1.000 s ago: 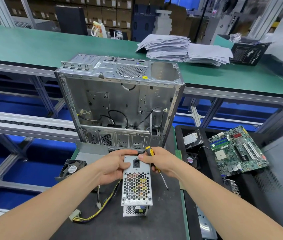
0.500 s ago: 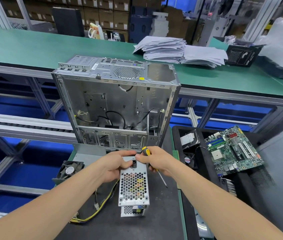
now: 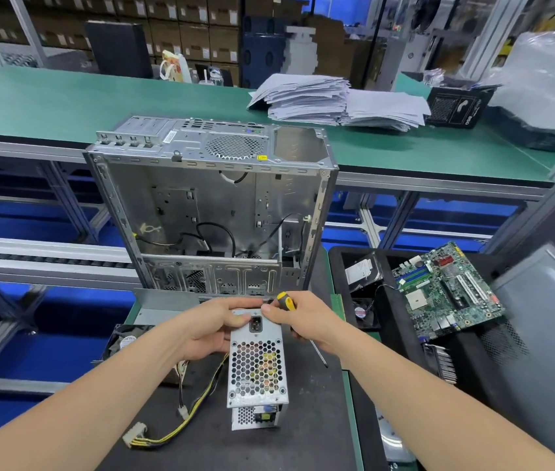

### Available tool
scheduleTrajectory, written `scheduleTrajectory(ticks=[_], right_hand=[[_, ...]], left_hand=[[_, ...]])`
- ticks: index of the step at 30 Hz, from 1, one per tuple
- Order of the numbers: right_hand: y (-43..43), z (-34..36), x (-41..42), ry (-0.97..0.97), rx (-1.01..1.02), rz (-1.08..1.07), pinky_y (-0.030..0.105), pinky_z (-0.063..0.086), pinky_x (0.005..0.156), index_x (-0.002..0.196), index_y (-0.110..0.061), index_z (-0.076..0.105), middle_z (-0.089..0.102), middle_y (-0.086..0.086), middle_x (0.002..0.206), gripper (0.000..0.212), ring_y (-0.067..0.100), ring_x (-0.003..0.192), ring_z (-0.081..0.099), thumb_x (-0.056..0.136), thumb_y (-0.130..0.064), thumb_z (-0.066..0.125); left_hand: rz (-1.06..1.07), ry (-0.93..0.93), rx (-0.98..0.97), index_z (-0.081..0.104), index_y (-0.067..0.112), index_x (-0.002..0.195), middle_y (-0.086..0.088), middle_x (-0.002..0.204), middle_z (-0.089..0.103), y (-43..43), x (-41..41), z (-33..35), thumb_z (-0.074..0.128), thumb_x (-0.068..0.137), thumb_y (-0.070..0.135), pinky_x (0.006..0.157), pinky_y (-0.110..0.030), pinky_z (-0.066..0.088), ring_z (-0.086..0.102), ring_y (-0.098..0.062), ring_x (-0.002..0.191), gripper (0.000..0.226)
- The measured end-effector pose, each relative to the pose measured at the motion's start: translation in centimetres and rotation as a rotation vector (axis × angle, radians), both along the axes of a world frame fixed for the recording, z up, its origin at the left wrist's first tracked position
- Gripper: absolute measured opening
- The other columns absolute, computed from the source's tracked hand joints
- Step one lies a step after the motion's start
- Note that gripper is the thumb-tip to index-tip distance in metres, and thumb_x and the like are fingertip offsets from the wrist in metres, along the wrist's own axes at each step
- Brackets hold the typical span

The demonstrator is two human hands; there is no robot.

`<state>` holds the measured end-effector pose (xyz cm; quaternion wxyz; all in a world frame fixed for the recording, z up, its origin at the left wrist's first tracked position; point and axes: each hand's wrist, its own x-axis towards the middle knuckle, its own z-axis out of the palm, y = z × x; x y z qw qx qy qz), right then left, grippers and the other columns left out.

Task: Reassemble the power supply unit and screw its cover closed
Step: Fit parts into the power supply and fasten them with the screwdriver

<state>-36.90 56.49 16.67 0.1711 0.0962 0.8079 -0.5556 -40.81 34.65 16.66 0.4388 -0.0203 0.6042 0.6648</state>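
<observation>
A silver power supply unit [image 3: 257, 368] with a honeycomb grille stands on the black mat, its power socket at the top end. My left hand [image 3: 213, 329] grips its upper left edge, fingers curled over the top. My right hand [image 3: 303, 319] holds a yellow-and-black screwdriver [image 3: 286, 300], whose shaft points down to the right, while thumb and forefinger pinch at the unit's top right corner. What they pinch is too small to tell. A yellow-and-black cable bundle [image 3: 181, 426] with a white connector trails from the unit to the lower left.
An open, empty computer case [image 3: 208, 205] stands just behind the unit. A fan [image 3: 126, 341] lies at the left. A black tray [image 3: 340, 263] at the right holds a motherboard [image 3: 446, 290], a hard drive [image 3: 361, 270] and a small fan. Paper stacks [image 3: 337, 103] lie on the green bench behind.
Both hands stay on the top of the unit with hardly any shift; the view has moved slightly.
</observation>
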Motion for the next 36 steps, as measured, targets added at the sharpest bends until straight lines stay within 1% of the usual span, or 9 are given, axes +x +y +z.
scheduleTrajectory(ticks=[3, 9, 14, 18, 21, 23, 27, 33, 36], right_hand=[[1.0, 0.2, 0.7, -0.005, 0.049, -0.048, 0.027, 0.044, 0.053, 0.098, -0.016, 0.071, 0.074, 0.001, 0.09, 0.049, 0.017, 0.06, 0.053, 0.089, -0.065, 0.067], [5.0, 0.7, 1.6, 0.002, 0.029, -0.183, 0.027, 0.039, 0.047, 0.098, -0.006, 0.073, 0.078, 0.007, 0.097, 0.034, 0.018, 0.05, 0.044, 0.1, -0.04, 0.065], [9.0, 1.6, 3.0, 0.005, 0.039, -0.252, 0.03, 0.05, 0.055, 0.08, -0.006, 0.072, 0.075, 0.007, 0.086, 0.039, 0.017, 0.056, 0.057, 0.103, -0.035, 0.061], [12.5, 2.0, 4.8, 0.099, 0.463, -0.235, 0.028, 0.05, 0.072, 0.066, -0.017, 0.076, 0.074, -0.003, 0.068, 0.051, 0.014, 0.068, 0.065, 0.099, -0.051, 0.058], [15.3, 2.1, 6.6, 0.136, 0.635, -0.276, 0.03, 0.041, 0.059, 0.048, -0.023, 0.057, 0.059, -0.007, 0.051, 0.058, 0.013, 0.06, 0.057, 0.099, -0.05, 0.062], [17.1, 1.8, 8.1, 0.111, 0.636, -0.354, 0.024, 0.042, 0.05, 0.058, -0.022, 0.057, 0.058, -0.004, 0.055, 0.045, 0.014, 0.057, 0.057, 0.096, -0.045, 0.068], [20.2, -0.8, 11.4, -0.035, 0.196, -0.649, 0.021, 0.051, 0.044, 0.094, 0.0, 0.075, 0.074, 0.008, 0.066, 0.022, 0.01, 0.044, 0.063, 0.092, -0.021, 0.079], [22.7, -4.6, 15.3, -0.237, -0.701, -0.975, 0.029, 0.063, 0.07, 0.11, 0.003, 0.063, 0.069, 0.016, 0.1, 0.01, 0.021, 0.087, 0.071, 0.101, 0.002, 0.059], [23.4, -5.7, 17.0, -0.236, -0.853, -1.003, 0.034, 0.061, 0.083, 0.115, 0.0, 0.059, 0.067, 0.018, 0.109, 0.014, 0.025, 0.094, 0.073, 0.101, 0.005, 0.057]], left_hand=[[-0.072, 0.008, -0.043, 0.061, 0.023, 0.139, -0.016, 0.13, 0.071, -0.5, -0.7, 0.2, 0.051, 0.108, 0.014, 0.102, -0.058, 0.054, 0.068, -0.036, 0.121, 0.034], [-0.2, 0.081, -0.27, 0.059, 0.024, 0.137, -0.006, 0.132, 0.07, -1.2, -2.0, 2.2, 0.045, 0.11, 0.043, 0.08, -0.054, 0.063, 0.074, -0.043, 0.103, 0.037], [-0.122, 0.926, -0.851, 0.067, 0.031, 0.114, 0.013, 0.104, 0.072, 2.2, -2.1, 5.3, 0.049, 0.103, 0.055, 0.073, -0.036, 0.058, 0.069, -0.011, 0.084, 0.032], [-0.059, 1.248, -0.736, 0.072, 0.034, 0.104, 0.021, 0.088, 0.067, 8.3, 0.0, 6.7, 0.056, 0.1, 0.042, 0.076, -0.031, 0.051, 0.064, -0.009, 0.088, 0.019], [-0.228, 1.254, -0.649, 0.071, 0.032, 0.104, 0.017, 0.091, 0.07, 13.3, 2.3, 6.2, 0.055, 0.099, 0.038, 0.08, -0.035, 0.056, 0.067, -0.012, 0.087, 0.018], [-0.362, 1.235, -0.651, 0.07, 0.032, 0.103, 0.011, 0.097, 0.072, 16.3, 3.8, 5.0, 0.055, 0.099, 0.038, 0.083, -0.039, 0.058, 0.067, -0.018, 0.091, 0.017], [-0.619, 1.191, -0.717, 0.072, 0.032, 0.106, 0.005, 0.104, 0.073, 21.3, 6.1, 1.2, 0.056, 0.096, 0.033, 0.088, -0.043, 0.058, 0.067, -0.024, 0.099, 0.019], [-0.859, 1.169, -0.747, 0.075, 0.019, 0.108, 0.001, 0.113, 0.073, 26.3, 8.7, -4.8, 0.058, 0.092, 0.009, 0.091, -0.037, 0.058, 0.069, -0.021, 0.107, 0.025], [-0.992, 1.34, -0.897, 0.075, 0.02, 0.112, -0.004, 0.118, 0.072, 28.6, 9.8, -7.6, 0.062, 0.09, 0.007, 0.093, -0.036, 0.054, 0.067, -0.028, 0.111, 0.028]])
